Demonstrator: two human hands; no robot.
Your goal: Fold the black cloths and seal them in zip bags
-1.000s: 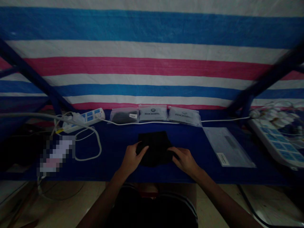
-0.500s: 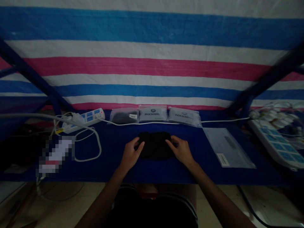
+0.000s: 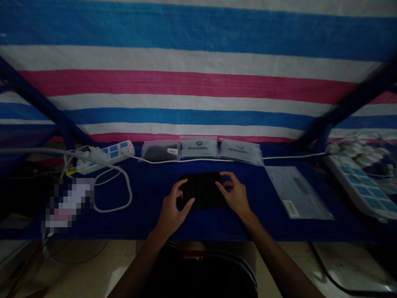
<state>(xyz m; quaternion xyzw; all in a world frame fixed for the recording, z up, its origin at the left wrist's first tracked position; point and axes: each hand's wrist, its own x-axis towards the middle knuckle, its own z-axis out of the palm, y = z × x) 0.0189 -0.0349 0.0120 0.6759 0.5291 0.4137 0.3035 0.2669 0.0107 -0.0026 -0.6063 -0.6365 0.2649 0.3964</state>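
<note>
A folded black cloth (image 3: pixel 203 192) lies flat on the blue tabletop in front of me, too dark for its kind to show. At its left edge, my left hand (image 3: pixel 173 205) holds it, thumb on the near left corner and index finger on the far left corner. My right hand (image 3: pixel 236 194) grips the right side, with the thumb on top and the index finger along the far right corner. The other fingers curl beside the edges, partly hidden. To the right lies a flat clear zip bag (image 3: pixel 299 192) with a white label.
Along the back stand a clear bag with dark contents (image 3: pixel 161 151) and two printed bags, one middle (image 3: pixel 199 147), one right (image 3: pixel 240 152). A white cable (image 3: pixel 186 160) runs before them. Power strips lie left (image 3: pixel 114 152) and right (image 3: pixel 361 188). Behind hangs a striped sheet (image 3: pixel 198 82).
My left thumb has slid toward the near edge of the black cloth, widening its spread from the index finger. The right index finger has stretched along the far corner. The view has shifted slightly.
</note>
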